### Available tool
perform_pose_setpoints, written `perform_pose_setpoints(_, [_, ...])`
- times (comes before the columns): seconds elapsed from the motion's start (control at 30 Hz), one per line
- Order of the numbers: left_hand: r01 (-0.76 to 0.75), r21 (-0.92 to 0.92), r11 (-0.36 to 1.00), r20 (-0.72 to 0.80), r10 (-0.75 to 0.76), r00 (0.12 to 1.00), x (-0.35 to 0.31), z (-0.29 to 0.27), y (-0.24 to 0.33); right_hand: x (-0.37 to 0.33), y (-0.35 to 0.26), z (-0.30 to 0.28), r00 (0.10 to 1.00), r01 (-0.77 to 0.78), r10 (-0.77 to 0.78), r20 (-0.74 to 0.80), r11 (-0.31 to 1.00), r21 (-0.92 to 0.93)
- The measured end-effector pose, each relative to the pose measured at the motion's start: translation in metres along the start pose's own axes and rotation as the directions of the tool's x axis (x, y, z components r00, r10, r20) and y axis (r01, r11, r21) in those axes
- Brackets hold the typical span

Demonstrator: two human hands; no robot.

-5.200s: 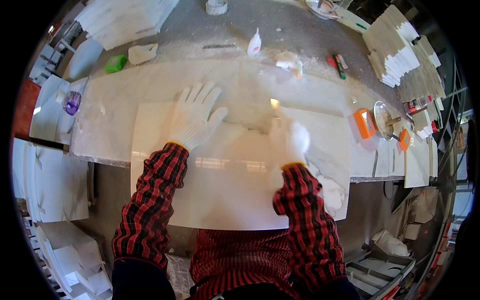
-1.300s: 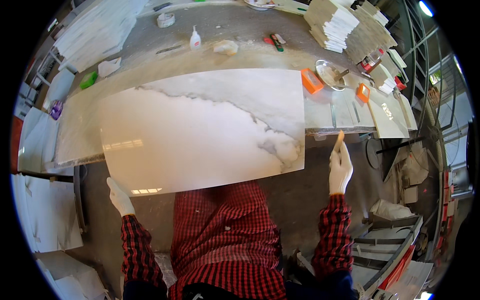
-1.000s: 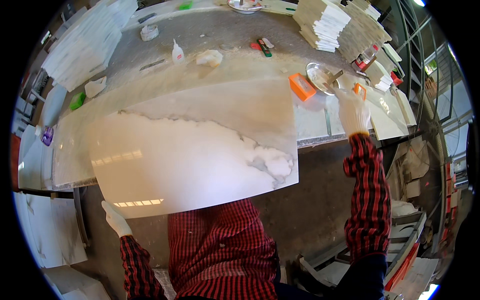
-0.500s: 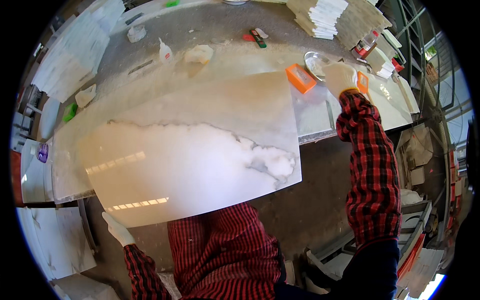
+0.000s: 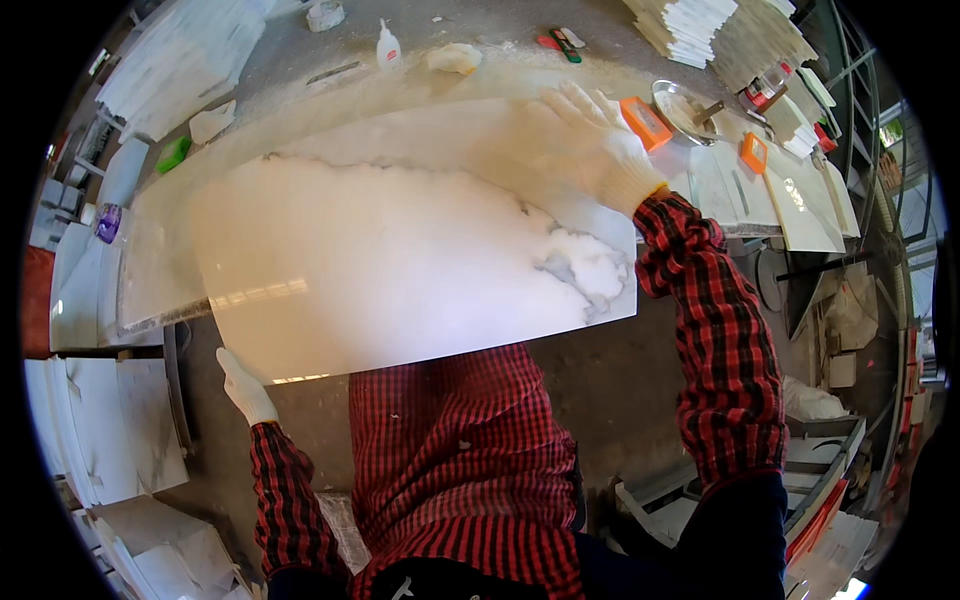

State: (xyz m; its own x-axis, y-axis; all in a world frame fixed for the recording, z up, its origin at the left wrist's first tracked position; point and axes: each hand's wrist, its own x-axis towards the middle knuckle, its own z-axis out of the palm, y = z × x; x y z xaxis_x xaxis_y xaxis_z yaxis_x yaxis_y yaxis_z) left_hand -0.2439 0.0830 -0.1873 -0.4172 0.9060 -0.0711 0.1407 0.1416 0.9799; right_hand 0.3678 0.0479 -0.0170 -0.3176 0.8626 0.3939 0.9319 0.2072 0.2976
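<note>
The right hand [image 5: 590,145] spreads open fingers over a glossy, grey-veined white slab [image 5: 400,255], the left hand's [image 5: 245,388] grip unclear.

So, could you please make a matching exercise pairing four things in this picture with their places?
Things:
1. Left hand in white knit glove
2. Right hand in white knit glove
3. Glossy white rectangular slab with grey veins
4. Round metal bowl

Places:
A. Right of the larger orange block
B. Overhanging the dusty grey worktop's near edge
C. Over the slab's far-right part
D. At the slab's near-left corner

Pairs: 1-D, 2-C, 3-B, 4-A
</note>
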Motion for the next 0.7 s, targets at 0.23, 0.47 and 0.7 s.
perform_pose_setpoints(0.23, [0.035,-0.045,0.998,-0.065,-0.038,0.997,-0.005,-0.008,0.008,-0.01,-0.028,0.036,0.984,-0.177,0.174,0.031,0.967,0.186])
perform_pose_setpoints(0.47, [0.04,-0.062,0.997,-0.081,-0.045,0.996,-0.016,-0.002,0.025,-0.056,-0.052,0.019,0.985,-0.161,0.143,0.091,0.96,0.23])
perform_pose_setpoints(0.7, [0.068,-0.049,0.996,-0.134,-0.074,0.988,-0.019,0.004,0.028,-0.151,-0.085,0.022,0.887,-0.447,0.462,0.013,0.85,0.28])
